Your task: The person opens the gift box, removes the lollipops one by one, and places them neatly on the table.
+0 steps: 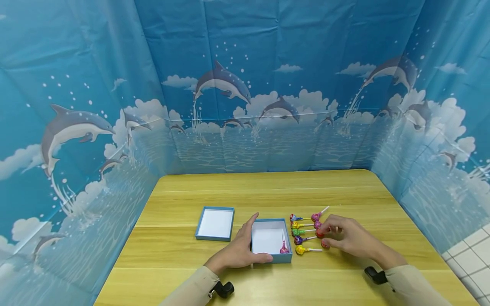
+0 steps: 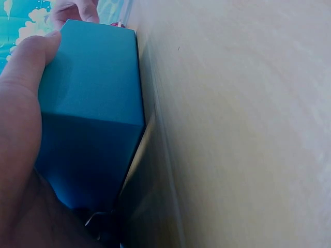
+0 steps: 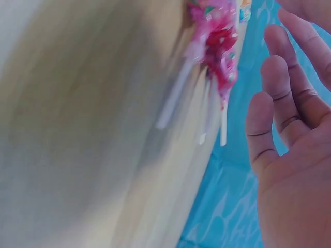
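Staged recording booth w/ dolphin-print backdrop on three sides round wooden table, tiled floor beyond.

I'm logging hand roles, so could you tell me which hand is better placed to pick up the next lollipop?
Probably the right hand: its fingers already touch the lollipops. The left hand grips the blue box.

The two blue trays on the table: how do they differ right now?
The near tray holds one pink lollipop; the far tray holds nothing. The left hand grips the near tray's side; no hand touches the far tray. The near tray looks deeper, the far tray shallower. Both are blue outside, white inside, and sit open side up on the wooden table.
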{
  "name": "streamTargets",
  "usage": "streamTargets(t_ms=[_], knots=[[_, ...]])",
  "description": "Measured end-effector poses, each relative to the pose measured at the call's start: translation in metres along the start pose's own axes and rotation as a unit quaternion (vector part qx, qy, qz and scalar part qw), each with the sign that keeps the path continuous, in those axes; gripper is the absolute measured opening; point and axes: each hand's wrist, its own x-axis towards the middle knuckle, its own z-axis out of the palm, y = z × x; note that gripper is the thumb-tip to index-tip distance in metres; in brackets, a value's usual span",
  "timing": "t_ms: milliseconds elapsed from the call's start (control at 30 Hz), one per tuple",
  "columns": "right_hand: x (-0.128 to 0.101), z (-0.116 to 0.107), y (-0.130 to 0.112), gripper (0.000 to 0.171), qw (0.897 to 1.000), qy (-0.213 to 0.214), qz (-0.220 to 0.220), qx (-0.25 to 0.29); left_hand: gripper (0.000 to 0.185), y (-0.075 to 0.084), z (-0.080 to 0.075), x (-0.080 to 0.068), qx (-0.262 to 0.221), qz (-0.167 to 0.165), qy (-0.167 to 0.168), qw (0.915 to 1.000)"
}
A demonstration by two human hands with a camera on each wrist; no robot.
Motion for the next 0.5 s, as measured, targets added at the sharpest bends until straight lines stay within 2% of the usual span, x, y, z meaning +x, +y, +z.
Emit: streamTargets(t_ms=[167, 500], knots=[[0.011, 0.001, -0.011, 0.025, 0.999, -0.008, -0.033, -0.016, 0.135, 0.0, 0.0, -0.001, 0.002, 0.001, 0.0, 1.0], [0.036, 0.008, -0.033, 0.021, 0.997, -0.051, -0.064, -0.001, 0.135, -0.001, 0.0, 0.0, -0.001, -0.001, 0.0, 1.0]])
